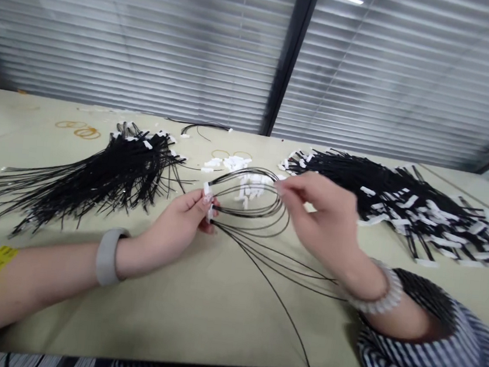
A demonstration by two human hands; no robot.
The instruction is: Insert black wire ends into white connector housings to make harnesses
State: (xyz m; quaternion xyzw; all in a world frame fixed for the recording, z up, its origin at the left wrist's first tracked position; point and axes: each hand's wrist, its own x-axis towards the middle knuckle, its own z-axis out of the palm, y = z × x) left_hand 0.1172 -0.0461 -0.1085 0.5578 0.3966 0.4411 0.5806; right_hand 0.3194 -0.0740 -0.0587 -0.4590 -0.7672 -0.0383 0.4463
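Note:
My left hand (191,210) pinches a white plastic connector (207,190) from which several thin black wires fan out to the right. Some of these wires (263,214) bend round in loops toward my right hand (318,215). Its thumb and forefinger close together at the far end of the loops, apparently on a wire; the exact point is hard to make out. Other wires run beneath my right wrist, and one trails down over the front table edge. Behind the loops lies a small pile of white connectors (234,163).
A bundle of black wires (113,174) lies on the left of the table (195,307). On the right is a large heap of black wires with white connectors (402,195). Yellow rubber bands (87,131) lie at the back left. Window blinds (155,38) stand behind the table.

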